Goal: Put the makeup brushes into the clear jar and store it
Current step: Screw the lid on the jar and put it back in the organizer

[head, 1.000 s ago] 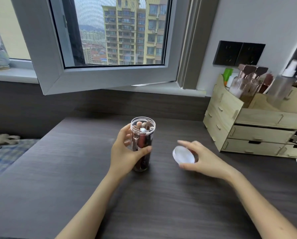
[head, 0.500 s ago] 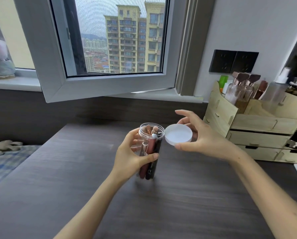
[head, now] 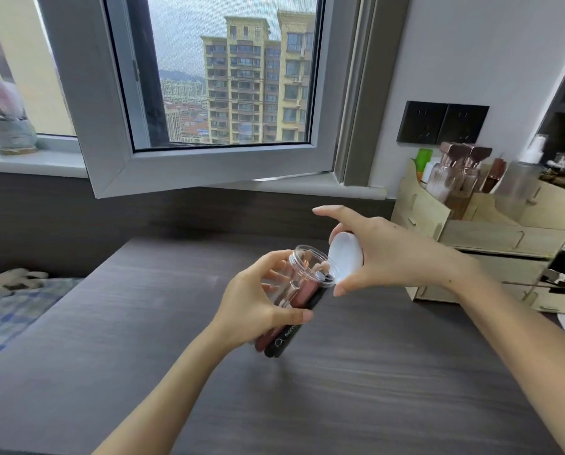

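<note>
1. Left hand [head: 258, 303] wrapped round the clear jar [head: 294, 290], held above the table [head: 110, 356], brushes [head: 302, 292] inside, mouth tilted up-right.
2. Lid [head: 346, 257] touches the jar rim's right edge, not seated.
3. Right hand [head: 383, 254] pinches the lid, nearer the mouth.

Soft daylight from window [head: 228, 77], edges warped

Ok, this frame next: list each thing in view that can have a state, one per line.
clear jar: open, tilted, lifted off the desk, held in the left hand
makeup brushes: inside the jar
white lid: off, tilted at the jar mouth, held in the right hand
window: sash swung open
wooden organizer: drawers shut, bottles upright on top
</note>
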Motion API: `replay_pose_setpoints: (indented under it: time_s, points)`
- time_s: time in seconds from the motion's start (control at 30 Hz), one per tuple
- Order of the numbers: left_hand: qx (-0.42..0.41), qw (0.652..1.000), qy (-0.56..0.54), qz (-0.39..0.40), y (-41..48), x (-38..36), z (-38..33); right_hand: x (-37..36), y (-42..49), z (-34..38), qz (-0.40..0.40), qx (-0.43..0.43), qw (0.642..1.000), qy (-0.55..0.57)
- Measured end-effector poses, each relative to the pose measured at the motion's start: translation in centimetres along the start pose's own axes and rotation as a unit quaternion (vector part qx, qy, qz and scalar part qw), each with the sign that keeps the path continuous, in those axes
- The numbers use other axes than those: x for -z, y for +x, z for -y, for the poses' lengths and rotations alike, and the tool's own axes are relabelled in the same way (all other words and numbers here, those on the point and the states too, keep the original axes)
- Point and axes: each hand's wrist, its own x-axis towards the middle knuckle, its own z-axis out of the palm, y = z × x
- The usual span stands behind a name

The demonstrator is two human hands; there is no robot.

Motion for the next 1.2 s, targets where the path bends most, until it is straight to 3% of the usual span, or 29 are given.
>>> replay_pose_setpoints:
  time_s: [0.23, 0.37, 0.5, 0.57, 0.67, 0.73, 0.87, 1.03, 1.2]
  points:
    - [0.022, 0.995, -0.039, 0.091, -0.2, 0.4, -1.3, -0.5, 0.6, 1.1, 0.060, 0.030, 0.993, 0.101]
    - [0.038, 0.984, -0.101, 0.140, -0.7, 1.0, -1.6, -0.5, 0.3, 1.6, 0.065, 0.034, 0.995, 0.071]
    - [0.041, 0.989, -0.083, 0.117, -1.2, 0.4, -1.5, -2.1, 0.3, 2.7, -0.002, -0.024, 1.000, -0.006]
    - [0.042, 0.993, -0.042, 0.100, -1.3, 0.0, -1.4, -2.4, 0.2, 2.8, 0.022, -0.050, 0.997, -0.058]
    - [0.034, 0.995, -0.010, 0.094, -1.4, -0.1, -1.3, -1.2, -0.8, 2.1, 0.098, -0.056, 0.991, 0.072]
    - [0.025, 0.996, 0.004, 0.087, -1.5, 0.0, -1.5, -0.8, -1.4, 1.9, 0.096, -0.038, 0.983, 0.153]
    - [0.008, 0.996, 0.041, 0.075, -1.6, -0.1, -2.1, -1.8, -1.6, 2.4, 0.023, -0.057, 0.998, -0.011]
    - [-0.002, 0.997, 0.043, 0.064, -1.6, -0.3, -2.0, -1.3, -2.4, 1.9, 0.060, -0.041, 0.996, 0.055]
    - [-0.021, 0.996, 0.057, 0.059, -1.5, -1.0, -2.3, -2.4, -1.8, 1.5, -0.029, -0.075, 0.997, -0.018]
